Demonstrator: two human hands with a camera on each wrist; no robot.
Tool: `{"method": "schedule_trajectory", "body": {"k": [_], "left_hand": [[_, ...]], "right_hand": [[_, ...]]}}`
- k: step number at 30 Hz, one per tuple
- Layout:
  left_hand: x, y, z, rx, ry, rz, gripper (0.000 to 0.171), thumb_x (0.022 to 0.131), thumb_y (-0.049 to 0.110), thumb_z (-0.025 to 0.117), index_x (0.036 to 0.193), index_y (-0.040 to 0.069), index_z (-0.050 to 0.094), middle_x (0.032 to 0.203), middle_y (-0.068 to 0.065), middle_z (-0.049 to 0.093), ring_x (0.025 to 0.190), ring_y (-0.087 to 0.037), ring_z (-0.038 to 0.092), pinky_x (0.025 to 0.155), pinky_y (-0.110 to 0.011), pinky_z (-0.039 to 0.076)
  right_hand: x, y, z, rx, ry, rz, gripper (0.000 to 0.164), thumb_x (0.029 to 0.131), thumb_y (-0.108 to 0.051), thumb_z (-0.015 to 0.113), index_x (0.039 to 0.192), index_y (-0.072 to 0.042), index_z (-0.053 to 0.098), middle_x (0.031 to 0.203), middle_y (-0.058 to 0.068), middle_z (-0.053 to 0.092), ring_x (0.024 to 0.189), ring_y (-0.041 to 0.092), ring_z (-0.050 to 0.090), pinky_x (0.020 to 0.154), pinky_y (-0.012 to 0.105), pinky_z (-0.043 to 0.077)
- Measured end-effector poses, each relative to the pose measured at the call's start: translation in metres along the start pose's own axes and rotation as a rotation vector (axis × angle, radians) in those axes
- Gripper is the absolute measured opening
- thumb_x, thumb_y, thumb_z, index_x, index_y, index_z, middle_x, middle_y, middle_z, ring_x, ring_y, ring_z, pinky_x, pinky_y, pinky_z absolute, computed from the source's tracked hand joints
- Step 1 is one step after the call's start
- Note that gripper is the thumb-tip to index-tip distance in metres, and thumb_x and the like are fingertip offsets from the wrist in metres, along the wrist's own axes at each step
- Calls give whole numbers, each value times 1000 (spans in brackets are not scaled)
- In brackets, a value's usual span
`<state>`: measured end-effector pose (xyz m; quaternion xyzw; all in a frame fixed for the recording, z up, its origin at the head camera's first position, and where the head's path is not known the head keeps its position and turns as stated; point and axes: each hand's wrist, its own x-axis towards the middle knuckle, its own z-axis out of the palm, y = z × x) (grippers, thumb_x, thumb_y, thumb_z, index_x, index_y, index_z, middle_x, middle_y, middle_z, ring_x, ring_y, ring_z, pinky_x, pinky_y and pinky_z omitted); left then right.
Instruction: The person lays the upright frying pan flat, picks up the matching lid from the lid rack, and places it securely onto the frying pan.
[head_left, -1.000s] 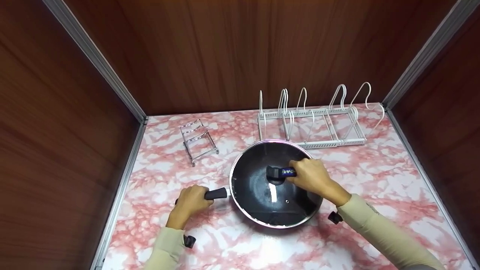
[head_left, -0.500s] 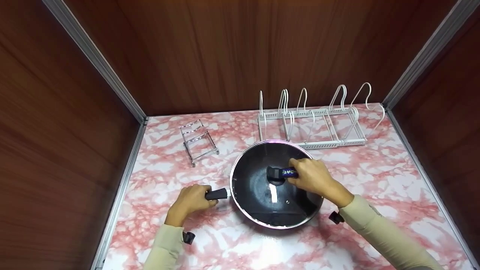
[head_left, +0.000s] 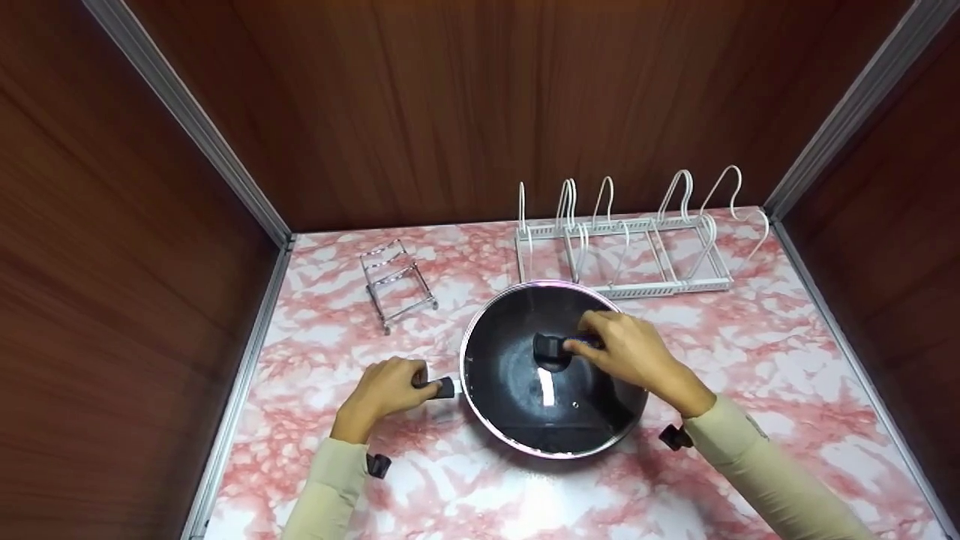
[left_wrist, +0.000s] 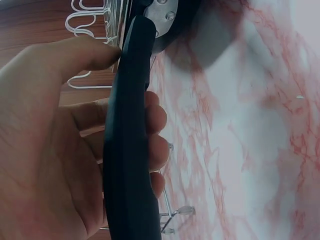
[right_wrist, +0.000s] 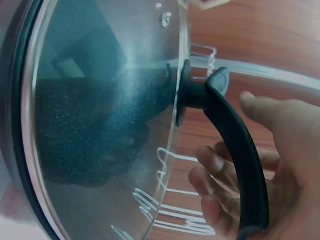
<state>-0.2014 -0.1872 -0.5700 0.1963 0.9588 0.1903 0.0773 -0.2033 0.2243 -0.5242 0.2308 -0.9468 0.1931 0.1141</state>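
Note:
A dark wok (right_wrist: 11, 100) sits near the middle of the table, covered by a glass lid (head_left: 502, 319) with a silver rim. The lid's black arched handle (head_left: 550, 345) rises from its centre. My left hand (head_left: 386, 392) holds the wok's long black handle (left_wrist: 129, 135), its fingers curled around the far side and the thumb along the near edge. On the lid, my right hand (head_left: 626, 352) has its fingers curled loosely behind the arched handle. In the right wrist view its thumb stands a little apart from that handle.
A white wire pan rack (head_left: 637, 289) with upright loops stands behind the wok, toward the right. Farther left is a small chrome wire rack (head_left: 405, 305). Brown wooden panels (head_left: 465, 112) close in the marbled red and white table (head_left: 322, 352) at the back and sides.
Both hands have shifted their fingers on the handles, and each thumb now shows on its handle in the head view. The wok, lid and racks stay in place.

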Motion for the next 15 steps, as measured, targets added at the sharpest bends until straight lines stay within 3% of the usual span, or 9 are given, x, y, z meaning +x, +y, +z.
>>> {"method": "schedule_trajectory", "body": {"k": [7,15], "left_hand": [[12,3,-5,16,88,6,29,93,35,71,72,22,56,67,8,54,60,-14,51,59,-37,44],[37,7,-24,40,214,35,29,94,21,66,71,18,49,65,5,47,60,-18,50,58,-41,46]], "right_hand": [[10,20,-16,47,91,92,23,95,-28,80,93,-9,68,78,8,69,68,27,64,63,47,51],[19,53,-34,129,178,206,17,84,-1,71,79,-6,55,73,9,58,67,25,52,65,39,41]]}}
